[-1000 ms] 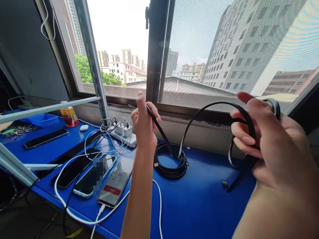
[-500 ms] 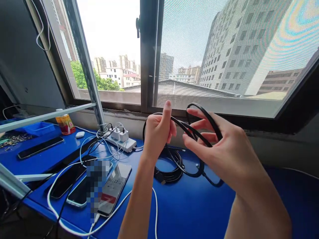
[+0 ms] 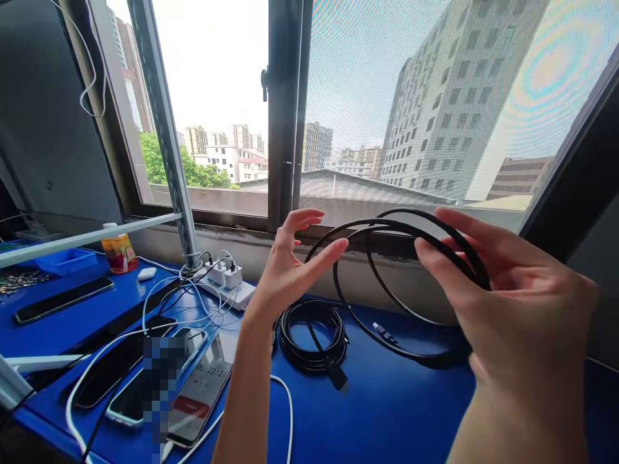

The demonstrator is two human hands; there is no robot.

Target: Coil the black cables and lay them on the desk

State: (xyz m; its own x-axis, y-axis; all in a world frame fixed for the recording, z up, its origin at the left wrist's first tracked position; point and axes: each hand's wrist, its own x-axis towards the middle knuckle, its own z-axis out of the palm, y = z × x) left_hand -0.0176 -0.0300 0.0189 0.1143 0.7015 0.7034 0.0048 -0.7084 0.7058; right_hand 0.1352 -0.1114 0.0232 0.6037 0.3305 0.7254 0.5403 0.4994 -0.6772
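Observation:
My right hand is raised at the right and grips a black cable gathered into large loops that hang down to the blue table. My left hand hovers just left of those loops, fingers spread, its fingertips at the cable's upper strand without gripping it. Below my hands a second stretch of black cable lies as a tight coil on the table, one plug end pointing toward me. Another connector rests on the table under the held loops.
Several phones lie at the left, wired with white cables to a power strip with chargers by the window. A further phone, a yellow can, a blue tray and a metal rail stand at the far left.
My left hand has let go of the cable and opened. My right hand has moved right with the loops, which are now wider. The plug end now lies in front of the coil.

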